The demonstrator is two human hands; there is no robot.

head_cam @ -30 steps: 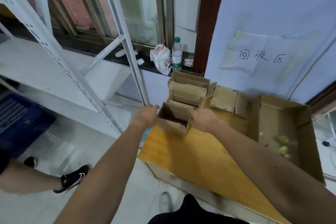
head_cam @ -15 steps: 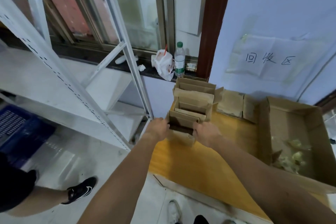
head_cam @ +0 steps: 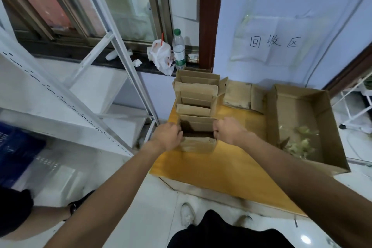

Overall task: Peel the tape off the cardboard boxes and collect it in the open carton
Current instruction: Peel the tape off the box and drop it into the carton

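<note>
A small open cardboard box (head_cam: 198, 143) stands on the yellow table (head_cam: 221, 167) at the near end of a row of open boxes (head_cam: 196, 94). My left hand (head_cam: 168, 136) grips its left wall and my right hand (head_cam: 227, 130) grips its right wall, fingers curled over the rims. The large open carton (head_cam: 330, 127) sits to the right with crumpled yellowish tape (head_cam: 300, 143) in its bottom. No tape shows on the held box from here.
A flattened box (head_cam: 239, 95) lies between the row and the carton. A white metal shelf rack (head_cam: 84, 90) stands at the left. A water bottle (head_cam: 178, 49) and a plastic bag (head_cam: 162, 56) sit on the window ledge. Another person's leg (head_cam: 30, 215) is at the lower left.
The view shifted, so the boxes and carton sit more centrally. Both hands closed in on the nearest box and straightened it in line with the row.
</note>
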